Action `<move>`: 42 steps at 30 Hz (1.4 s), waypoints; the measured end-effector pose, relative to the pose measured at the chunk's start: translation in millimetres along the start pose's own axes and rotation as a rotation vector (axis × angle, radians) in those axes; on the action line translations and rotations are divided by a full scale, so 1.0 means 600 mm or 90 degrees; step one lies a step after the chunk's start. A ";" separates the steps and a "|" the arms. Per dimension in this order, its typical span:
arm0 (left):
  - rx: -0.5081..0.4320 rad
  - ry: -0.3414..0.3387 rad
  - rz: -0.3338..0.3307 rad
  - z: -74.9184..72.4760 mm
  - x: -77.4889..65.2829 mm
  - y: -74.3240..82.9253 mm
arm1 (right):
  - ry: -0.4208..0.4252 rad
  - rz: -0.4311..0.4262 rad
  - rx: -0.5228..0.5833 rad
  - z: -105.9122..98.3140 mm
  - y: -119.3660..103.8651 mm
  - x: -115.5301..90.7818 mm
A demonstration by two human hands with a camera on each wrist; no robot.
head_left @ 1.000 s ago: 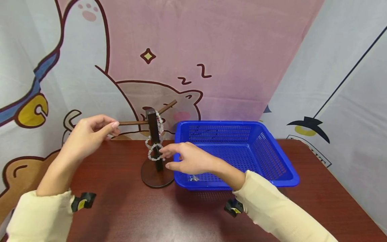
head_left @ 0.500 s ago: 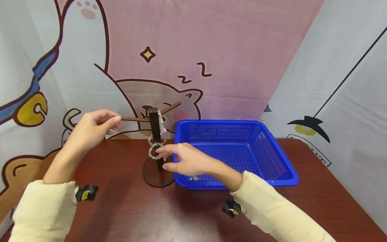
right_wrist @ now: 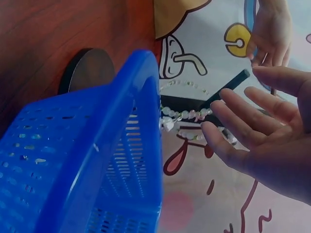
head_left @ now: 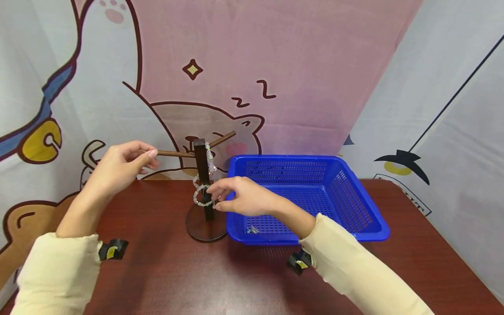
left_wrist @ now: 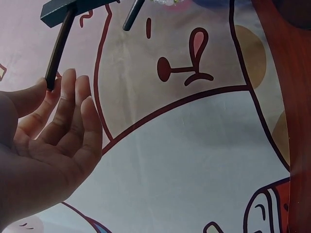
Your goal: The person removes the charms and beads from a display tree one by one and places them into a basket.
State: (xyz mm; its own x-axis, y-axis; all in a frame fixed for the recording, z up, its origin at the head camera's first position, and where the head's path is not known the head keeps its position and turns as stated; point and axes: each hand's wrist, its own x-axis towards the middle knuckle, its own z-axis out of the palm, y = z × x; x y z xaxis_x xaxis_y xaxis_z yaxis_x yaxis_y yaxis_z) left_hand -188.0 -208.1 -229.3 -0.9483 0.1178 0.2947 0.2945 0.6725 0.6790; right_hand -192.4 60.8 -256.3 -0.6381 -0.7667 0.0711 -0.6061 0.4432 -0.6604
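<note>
A dark wooden bracelet stand (head_left: 201,162) with a round base stands left of the basket. My left hand (head_left: 118,166) pinches the tip of its left peg (head_left: 175,154) between thumb and forefinger; the left wrist view shows this peg (left_wrist: 60,51) too. A beaded bracelet (head_left: 195,199) hangs low at the front of the post. Right at its edge are the fingertips of my right hand (head_left: 250,197). In the right wrist view that hand (right_wrist: 272,126) has its fingers loosely spread around a peg end (right_wrist: 238,81). More clear and pinkish beaded bracelets (head_left: 210,158) hang behind the post.
A blue perforated plastic basket (head_left: 378,227) sits right of the stand, under my right forearm. Inside its front left corner lies a small silvery piece (head_left: 253,229). Behind the dark red table (head_left: 177,280) hangs a printed cloth (head_left: 307,78).
The stand turned slightly and shifted a little right as my left hand moved up and right with the peg. My right hand rose slightly beside the front bracelet.
</note>
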 end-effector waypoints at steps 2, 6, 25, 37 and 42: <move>-0.005 0.000 0.002 0.000 0.000 0.000 | 0.001 0.009 0.001 -0.004 0.005 0.003; -0.004 0.000 -0.001 0.000 0.000 0.000 | 0.006 0.028 0.008 -0.010 0.016 0.012; 0.014 -0.004 -0.007 -0.003 0.000 0.002 | 0.034 0.098 -0.001 0.008 0.055 0.052; 0.017 -0.004 0.000 -0.005 0.000 0.003 | 0.045 0.131 0.027 0.020 0.060 0.062; 0.018 -0.005 -0.001 -0.004 0.000 0.004 | 0.059 0.144 0.044 0.023 0.060 0.065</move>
State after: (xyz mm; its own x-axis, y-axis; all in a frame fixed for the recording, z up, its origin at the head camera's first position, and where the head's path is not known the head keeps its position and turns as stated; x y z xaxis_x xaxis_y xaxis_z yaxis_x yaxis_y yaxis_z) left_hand -187.2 -208.4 -226.2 -0.9499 0.1218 0.2879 0.2891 0.6927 0.6607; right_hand -232.6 40.2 -287.8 -0.7963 -0.6047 -0.0182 -0.4116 0.5635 -0.7163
